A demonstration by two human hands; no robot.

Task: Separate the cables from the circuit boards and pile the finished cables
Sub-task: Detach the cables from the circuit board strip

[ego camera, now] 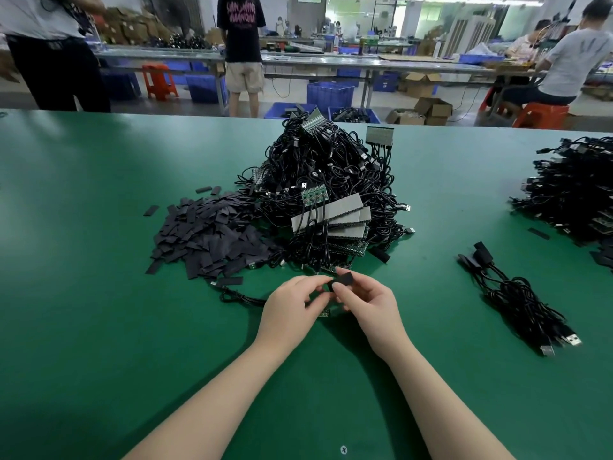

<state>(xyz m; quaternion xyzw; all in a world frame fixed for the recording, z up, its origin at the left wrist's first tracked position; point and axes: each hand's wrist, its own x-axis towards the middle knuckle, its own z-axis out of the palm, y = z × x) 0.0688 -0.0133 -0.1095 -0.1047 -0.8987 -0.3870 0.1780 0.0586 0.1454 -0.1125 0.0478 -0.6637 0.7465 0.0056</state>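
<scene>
Green matting covers the work table [99, 227], and beyond its far edge a factory floor shows blue crates [330, 94], cardboard boxes, an orange stool [159, 79] and several people standing or seated at long benches.

From the head view, a tall tangled heap of black cables and circuit boards [325, 194] sits at the middle of the table, with grey-backed board strips lying on its near slope. Just left of it, touching its base, spreads a pile of flat black sleeve pieces [209, 234]. To the right, well apart from the heap, lies a small bundle of finished cables [520, 297], USB plugs pointing toward the near right. Another stack of cables [577, 194] sits at the far right edge.

Near the heap's front edge, both hands meet. The left hand [292, 310] has its fingers curled, thumb and fingertips pinching a small black sleeve [341, 281]. The right hand [368, 307] pinches the same sleeve from the other side. A single cable [238, 297] trails left from under the left hand, and a sliver of green board [324, 313] peeks out beneath the hands.
</scene>
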